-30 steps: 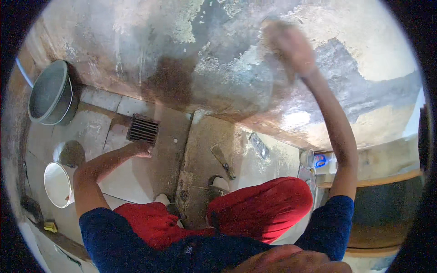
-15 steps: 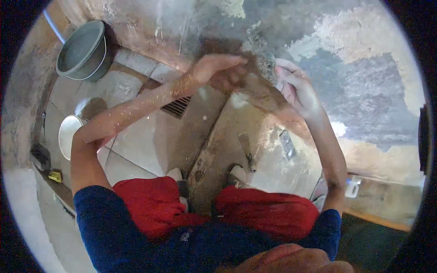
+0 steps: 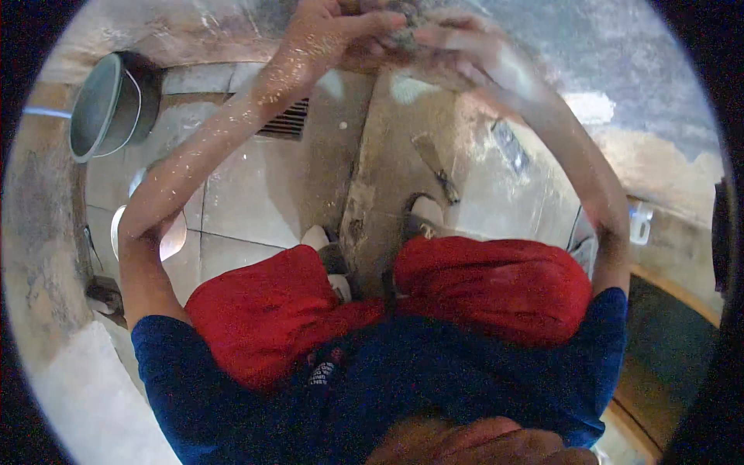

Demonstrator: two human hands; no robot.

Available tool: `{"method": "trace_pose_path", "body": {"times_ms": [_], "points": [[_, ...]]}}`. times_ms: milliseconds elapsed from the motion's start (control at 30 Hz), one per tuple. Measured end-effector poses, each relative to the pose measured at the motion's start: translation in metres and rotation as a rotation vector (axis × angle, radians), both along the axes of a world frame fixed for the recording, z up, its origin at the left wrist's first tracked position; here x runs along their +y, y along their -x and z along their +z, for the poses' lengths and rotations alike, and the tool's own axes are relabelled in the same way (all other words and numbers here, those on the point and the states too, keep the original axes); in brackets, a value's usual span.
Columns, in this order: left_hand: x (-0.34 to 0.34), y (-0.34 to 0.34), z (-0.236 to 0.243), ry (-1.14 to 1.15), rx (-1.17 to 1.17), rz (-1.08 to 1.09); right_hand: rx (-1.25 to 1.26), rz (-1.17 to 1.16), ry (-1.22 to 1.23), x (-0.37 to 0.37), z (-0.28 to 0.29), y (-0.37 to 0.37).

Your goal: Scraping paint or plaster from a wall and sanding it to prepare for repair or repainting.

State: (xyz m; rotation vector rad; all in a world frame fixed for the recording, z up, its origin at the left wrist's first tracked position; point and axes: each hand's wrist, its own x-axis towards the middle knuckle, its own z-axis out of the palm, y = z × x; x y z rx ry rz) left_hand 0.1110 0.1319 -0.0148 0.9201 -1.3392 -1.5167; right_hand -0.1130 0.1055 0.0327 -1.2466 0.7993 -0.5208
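My left hand (image 3: 345, 35) and my right hand (image 3: 473, 54) meet near the wall (image 3: 635, 70) at the top of the head view, blurred, fingers curled about a grey speckled piece (image 3: 411, 17) that is partly hidden. My right fingers grip it; what my left fingers hold is unclear. Pale flecks dot my left forearm. On the floor (image 3: 248, 194) below lie a flat scraper with a dark handle (image 3: 434, 167) and a grey flat tool (image 3: 509, 147). A metal drain grate (image 3: 283, 124) shows under my left arm.
A dark bucket (image 3: 105, 108) with a wire handle stands back left near a blue hose (image 3: 46, 111). A white container (image 3: 174, 240) sits behind my left elbow. A white jug (image 3: 640, 225) stands at right, beside a dark wood-edged surface (image 3: 674, 333). My red-clad knees are bent below.
My left hand has risen from near the drain to my right hand. My right hand has moved leftward to meet it. The view has shifted, and both hands now sit higher in it.
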Motion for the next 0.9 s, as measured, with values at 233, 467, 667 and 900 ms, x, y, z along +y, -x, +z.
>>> {"method": "trace_pose_path", "body": {"times_ms": [233, 467, 667, 900], "points": [[-0.008, -0.020, -0.033, -0.073, -0.019, -0.129, 0.053, 0.086, 0.360, 0.016, 0.016, -0.007], [-0.025, -0.036, -0.088, -0.046, -0.095, -0.091, 0.471, 0.128, 0.334, 0.017, -0.006, 0.012], [-0.014, -0.051, -0.153, -0.010, 0.276, -0.076, 1.248, 0.264, 0.626, 0.042, -0.245, 0.174], [-0.009, -0.023, -0.102, -0.072, 0.436, -0.111, 1.189, -0.265, 0.439, 0.139, -0.319, 0.170]]}}
